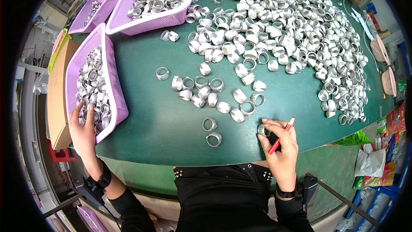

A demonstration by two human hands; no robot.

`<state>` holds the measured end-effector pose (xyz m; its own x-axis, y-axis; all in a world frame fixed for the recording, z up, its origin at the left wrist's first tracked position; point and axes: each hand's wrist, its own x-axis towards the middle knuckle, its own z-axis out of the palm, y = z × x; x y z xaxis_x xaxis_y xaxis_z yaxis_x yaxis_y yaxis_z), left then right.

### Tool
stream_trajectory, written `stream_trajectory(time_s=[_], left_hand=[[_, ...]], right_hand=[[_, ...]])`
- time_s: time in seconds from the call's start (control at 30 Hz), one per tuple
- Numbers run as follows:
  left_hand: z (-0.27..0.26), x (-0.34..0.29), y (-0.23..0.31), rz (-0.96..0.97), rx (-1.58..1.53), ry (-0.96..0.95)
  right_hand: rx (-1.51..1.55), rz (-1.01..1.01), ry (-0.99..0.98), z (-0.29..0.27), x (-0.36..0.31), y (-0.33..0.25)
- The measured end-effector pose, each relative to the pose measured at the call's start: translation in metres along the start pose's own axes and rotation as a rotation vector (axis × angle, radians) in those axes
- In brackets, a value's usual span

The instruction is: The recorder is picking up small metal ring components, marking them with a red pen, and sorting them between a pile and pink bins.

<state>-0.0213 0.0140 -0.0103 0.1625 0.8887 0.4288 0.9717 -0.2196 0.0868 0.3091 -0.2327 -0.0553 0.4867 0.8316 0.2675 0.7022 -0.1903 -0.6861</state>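
Metal ring (262,131): sitting pinched at the tips of the R fingers, just above or touching the surface, can't tell which; a light pinch by the rim is prob. serving best, leaving more of the band showing.
R hand (284,148): fingers holding the ring narrow btwn thumb & index, w/ the palm side also carrying the pencil; two things in one grip are likely calling for steady thumb pressure.
Red pencil (281,136): lying slantwise across the R fingers, pale end pointing up & away from the ring; angling it clear is prob. avoiding stray marks.
L hand (83,135): reaching over the near rim of the L basket, fingers standing apart, tips at the rings inside, none showing gripped; picking or placing singly is prob. sparing tangles.
L basket (119,92): purple, mesh-sided, holding many rings right under the L fingers; resting on the surface's L side, so a low wrist is risking a bump on its rim.
Front pair (213,139): two rings lying apart, L of the R hand; that gap is making single pickups easy.
Mid cluster (212,99): rings lying loosely beyond the pair, some touching; taking outer ones first is prob. disturbing fewer.
Big heap (279,30): spreading over the far & R surface (154,133), rings overlapping.
Far baskets (150,25): two more purple ones, standing beyond the L basket, also holding rings.
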Motion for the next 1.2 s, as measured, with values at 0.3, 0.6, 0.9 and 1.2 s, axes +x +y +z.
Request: stream_trajectory(time_s=[0.3,0.6,0.9,1.2], left_hand=[[-0.002,-0.102,0.178,0.642,-0.662,-0.392],[0.007,-0.123,0.182,0.167,-1.466,-0.798],[0.001,-0.124,0.180,-0.396,-2.036,-1.299],[-0.007,-0.125,0.188,-0.194,-1.814,-0.995]], right_hand=[[0.697,0.187,0.020,0.004,-0.014,-0.006],[1.128,0.214,-0.102,0.015,-0.023,-0.017],[1.293,0.247,-0.167,0.012,-0.021,-0.021],[1.172,0.352,-0.117,0.006,-0.023,-0.030]])
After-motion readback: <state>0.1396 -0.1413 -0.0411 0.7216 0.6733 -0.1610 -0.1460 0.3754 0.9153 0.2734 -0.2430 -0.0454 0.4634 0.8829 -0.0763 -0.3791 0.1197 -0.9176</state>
